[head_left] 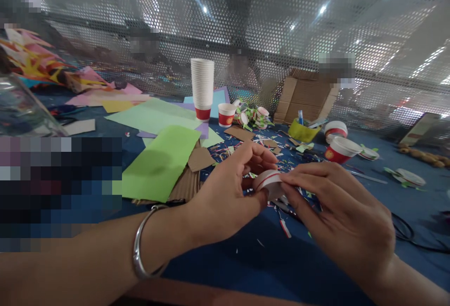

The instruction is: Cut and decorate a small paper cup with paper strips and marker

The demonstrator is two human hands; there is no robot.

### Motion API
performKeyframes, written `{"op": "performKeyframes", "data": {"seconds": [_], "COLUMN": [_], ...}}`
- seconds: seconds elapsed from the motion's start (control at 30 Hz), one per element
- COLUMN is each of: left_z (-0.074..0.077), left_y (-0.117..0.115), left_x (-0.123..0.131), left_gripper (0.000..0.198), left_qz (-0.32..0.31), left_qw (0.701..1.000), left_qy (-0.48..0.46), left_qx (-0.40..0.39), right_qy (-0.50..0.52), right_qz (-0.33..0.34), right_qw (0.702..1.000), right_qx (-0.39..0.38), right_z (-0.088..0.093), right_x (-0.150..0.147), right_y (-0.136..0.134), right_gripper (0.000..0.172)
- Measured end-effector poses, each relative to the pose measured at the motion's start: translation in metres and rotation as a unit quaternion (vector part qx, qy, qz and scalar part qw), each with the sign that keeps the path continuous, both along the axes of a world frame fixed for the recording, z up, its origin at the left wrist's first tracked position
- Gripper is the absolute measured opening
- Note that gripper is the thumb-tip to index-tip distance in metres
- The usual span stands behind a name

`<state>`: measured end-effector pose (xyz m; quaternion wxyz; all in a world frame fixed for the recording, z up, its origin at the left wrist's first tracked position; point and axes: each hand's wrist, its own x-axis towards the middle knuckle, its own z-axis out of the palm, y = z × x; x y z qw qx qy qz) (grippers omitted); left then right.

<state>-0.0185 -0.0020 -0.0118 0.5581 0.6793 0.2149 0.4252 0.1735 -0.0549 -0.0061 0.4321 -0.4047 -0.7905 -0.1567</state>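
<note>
Between my two hands is a short cut-off paper cup piece (270,182), white with a thin red stripe round it. My left hand (234,189), with a silver bangle at the wrist, grips its near left side between thumb and fingers. Thumb and forefinger of my right hand (333,212) pinch its right edge. Below and behind the piece, scissors (286,206) lie partly hidden by my hands. A red and white paper scrap (285,227) rests on the blue table just in front of them.
A tall stack of paper cups (202,85) stands beside a single cup (227,115). Green paper (161,163) lies over cardboard at left. A yellow holder (304,130), a tilted cup (341,150) and cut cup pieces with green strips (406,177) are at right. Scraps litter the middle.
</note>
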Motion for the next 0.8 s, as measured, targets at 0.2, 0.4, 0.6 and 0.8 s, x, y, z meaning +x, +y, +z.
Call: {"op": "performKeyframes", "data": {"seconds": [0.2, 0.4, 0.6, 0.8], "left_z": [-0.001, 0.004, 0.007, 0.011], "left_y": [0.001, -0.001, -0.002, 0.002], "left_x": [-0.002, 0.000, -0.002, -0.001], "left_gripper": [0.026, 0.027, 0.025, 0.021], "left_qz": [0.000, 0.001, -0.034, -0.037], "left_qw": [0.999, 1.000, 0.997, 0.993], "left_qy": [0.001, 0.004, -0.034, -0.062], "left_qx": [0.044, 0.007, -0.059, -0.092], "right_qy": [0.010, 0.009, -0.010, -0.029], "right_qz": [-0.021, -0.018, -0.011, 0.000], "right_qw": [1.000, 1.000, 1.000, 1.000], "right_qx": [0.005, -0.001, 0.008, 0.004], "right_z": [0.000, 0.003, 0.004, 0.006], "right_x": [-0.001, -0.002, -0.002, -0.003], "right_y": [-0.002, -0.002, -0.004, -0.005], "right_gripper": [0.020, 0.018, 0.019, 0.017]}}
